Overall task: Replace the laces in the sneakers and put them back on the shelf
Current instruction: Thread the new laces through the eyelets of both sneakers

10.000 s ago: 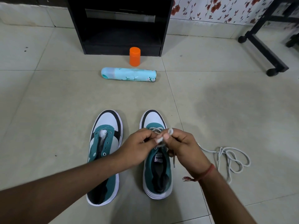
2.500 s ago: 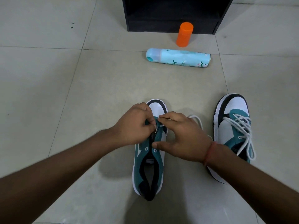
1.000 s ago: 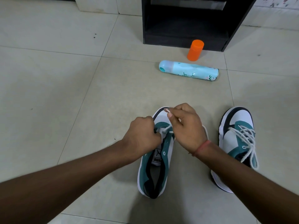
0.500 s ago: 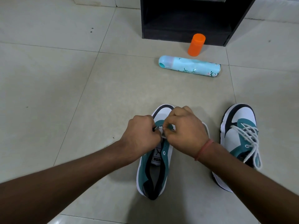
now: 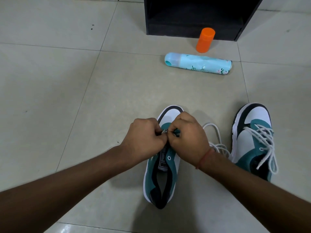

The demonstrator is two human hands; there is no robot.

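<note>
Pinching white lace point(image 5: 217, 145) w/ both hands, L point(image 5: 144, 140) & R point(image 5: 186, 140), over sneaker point(image 5: 161, 179)

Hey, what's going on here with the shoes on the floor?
A person is lacing a teal and white sneaker on the tiled floor. The left hand and right hand meet over its front eyelets, pinching the white lace, whose slack trails off to the right. The other sneaker beside it is already laced. A spray can lies ahead, an orange bottle stands before the black shelf.
</note>
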